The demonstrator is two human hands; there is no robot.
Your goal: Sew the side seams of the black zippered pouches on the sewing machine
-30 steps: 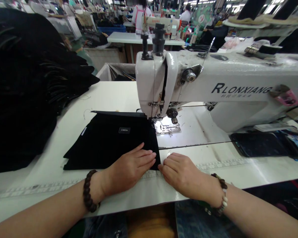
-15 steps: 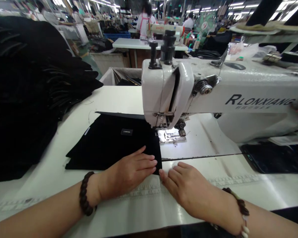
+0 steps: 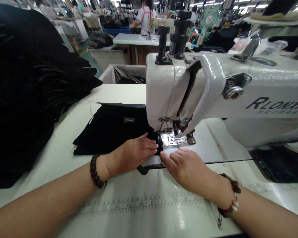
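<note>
A flat black fabric piece (image 3: 109, 132) with a small dark label (image 3: 129, 120) lies on the table, its right edge at the presser foot (image 3: 161, 136) of a white sewing machine (image 3: 183, 89). My left hand (image 3: 134, 152) rests palm down on its near right part, fingers stretched out together. Beside the near right corner is my right hand (image 3: 186, 168), thumb at the fabric's edge and the other fingers loosely bent over the table. The needle itself cannot be made out.
A big heap of black pieces (image 3: 27, 82) stands at the left. A printed ruler scale (image 3: 139, 205) runs along the near table (image 3: 119, 221). To the right lies a dark phone-like slab (image 3: 280, 163). Behind are a bin (image 3: 109, 74) and a person (image 3: 145, 16).
The black fabric has moved away from me past the presser foot, and both hands have gone forward with it. A metal plate and dark rounded part now show below its near edge. The view has shifted.
</note>
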